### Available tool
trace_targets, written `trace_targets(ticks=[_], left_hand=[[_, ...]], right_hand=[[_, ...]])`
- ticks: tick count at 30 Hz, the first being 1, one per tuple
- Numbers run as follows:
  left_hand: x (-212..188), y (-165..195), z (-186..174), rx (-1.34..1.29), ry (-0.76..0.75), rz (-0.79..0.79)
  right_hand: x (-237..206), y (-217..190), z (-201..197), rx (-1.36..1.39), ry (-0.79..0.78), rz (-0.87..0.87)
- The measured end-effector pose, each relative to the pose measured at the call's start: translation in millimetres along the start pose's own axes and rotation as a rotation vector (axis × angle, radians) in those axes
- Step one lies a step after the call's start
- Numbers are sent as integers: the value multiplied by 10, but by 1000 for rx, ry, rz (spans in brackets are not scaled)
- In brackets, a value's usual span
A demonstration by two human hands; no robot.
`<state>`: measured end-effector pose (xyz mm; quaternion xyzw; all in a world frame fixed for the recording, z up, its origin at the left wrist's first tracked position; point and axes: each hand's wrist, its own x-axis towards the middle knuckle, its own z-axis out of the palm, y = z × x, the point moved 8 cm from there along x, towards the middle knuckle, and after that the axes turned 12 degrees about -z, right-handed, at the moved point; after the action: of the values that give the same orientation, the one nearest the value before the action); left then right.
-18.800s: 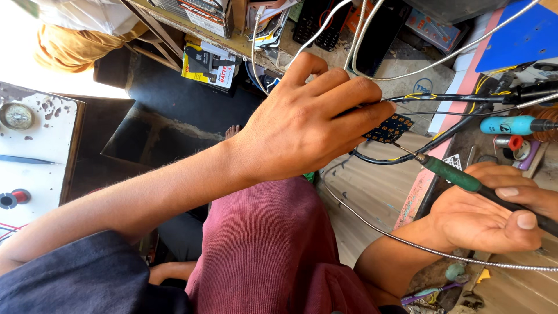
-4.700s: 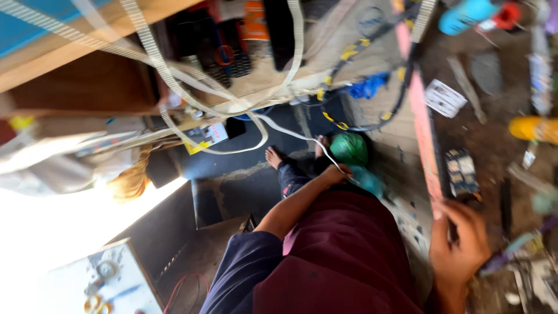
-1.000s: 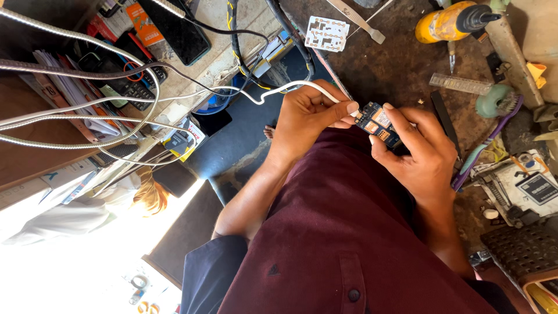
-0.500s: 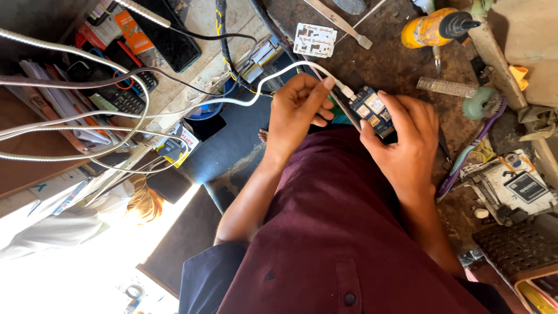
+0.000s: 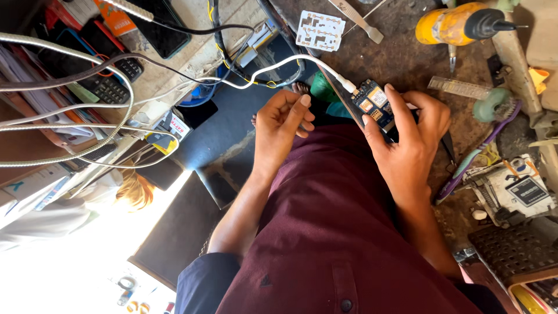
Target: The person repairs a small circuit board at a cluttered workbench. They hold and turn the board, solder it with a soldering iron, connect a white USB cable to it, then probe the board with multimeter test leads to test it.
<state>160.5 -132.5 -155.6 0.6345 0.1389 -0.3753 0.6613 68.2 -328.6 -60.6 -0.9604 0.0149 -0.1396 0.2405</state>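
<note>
Circuit board in my right hand, cable plugged in

My left hand (image 5: 285, 119) is loosely curled and holds nothing, near the white cable (image 5: 273, 67). My right hand (image 5: 410, 142) grips the small circuit board (image 5: 375, 104) above my lap, beside the workbench (image 5: 401, 58).

Dark, grimy table (image 5: 407, 64), cluttered: yellow rotary tool (image 5: 459, 24) up top, white perforated card (image 5: 320, 30) beside metal tweezers (image 5: 356, 14), purple toothbrush (image 5: 474, 160), opened phone (image 5: 511, 192) lower right.

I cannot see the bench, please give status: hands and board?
Right hand grips circuit board. White cable plugged in. Left hand free beside it.
</note>
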Motion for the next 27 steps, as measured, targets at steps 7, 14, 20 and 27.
trace_targets(ticks=[7, 14, 20, 27], left_hand=[[-29, -114, -69, 34, 41, -53], [-74, -150, -73, 90, 42, -71], [-138, -257, -85, 102, 59, -114], [-301, -375, -120, 31, 40, -122]], right_hand=[[-31, 11, -32, 42, 5, 19], [-53, -83, -201, 98, 143, -52], [-118, -336, -310, 187, 259, -237], [20, -697, -181, 357, 167, -354]])
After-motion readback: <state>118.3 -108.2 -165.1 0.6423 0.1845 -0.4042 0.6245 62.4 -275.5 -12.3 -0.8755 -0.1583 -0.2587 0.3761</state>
